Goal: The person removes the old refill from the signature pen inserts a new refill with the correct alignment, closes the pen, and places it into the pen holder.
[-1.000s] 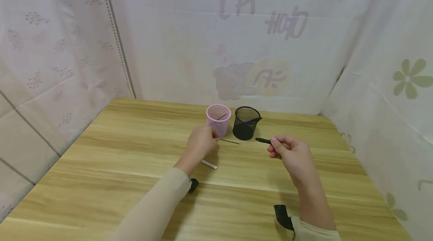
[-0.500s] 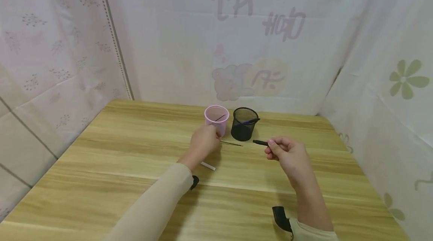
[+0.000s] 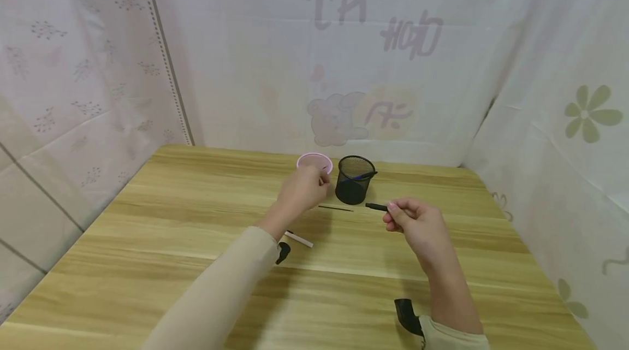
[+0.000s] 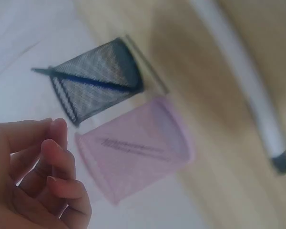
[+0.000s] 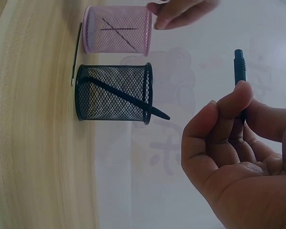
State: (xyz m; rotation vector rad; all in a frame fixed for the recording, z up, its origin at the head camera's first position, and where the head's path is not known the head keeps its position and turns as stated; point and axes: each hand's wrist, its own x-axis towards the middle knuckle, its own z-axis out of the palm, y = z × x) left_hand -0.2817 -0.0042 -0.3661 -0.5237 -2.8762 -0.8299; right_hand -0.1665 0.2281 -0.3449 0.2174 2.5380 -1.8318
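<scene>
In the head view my left hand (image 3: 303, 187) hovers at the pink mesh cup (image 3: 314, 154), hiding most of its front. Its fingers are loosely bent in the left wrist view, with nothing visible between them. Thin dark sticks (image 5: 118, 29), like pen refills, cross inside the pink cup. My right hand (image 3: 420, 228) pinches a slim black pen (image 5: 240, 67) between thumb and fingers, its stepped ribbed end pointing out. To its left stands the black mesh cup (image 3: 351, 191), holding a dark pen (image 5: 119, 95) that leans past the rim.
One thin dark stick (image 3: 336, 208) lies on the wooden table (image 3: 167, 230) before the cups. Nearer, beside my left forearm, is a white pen-like tube (image 3: 300, 239) with a dark end. Black curved wrist pieces (image 3: 408, 314) stick out at both sleeves. Patterned curtains hang behind and beside the table.
My left hand has risen from the tabletop in front of the pink cup to its rim. Beneath the left arm, more of the white tube shows. The right hand stays nearly still, holding the black pen.
</scene>
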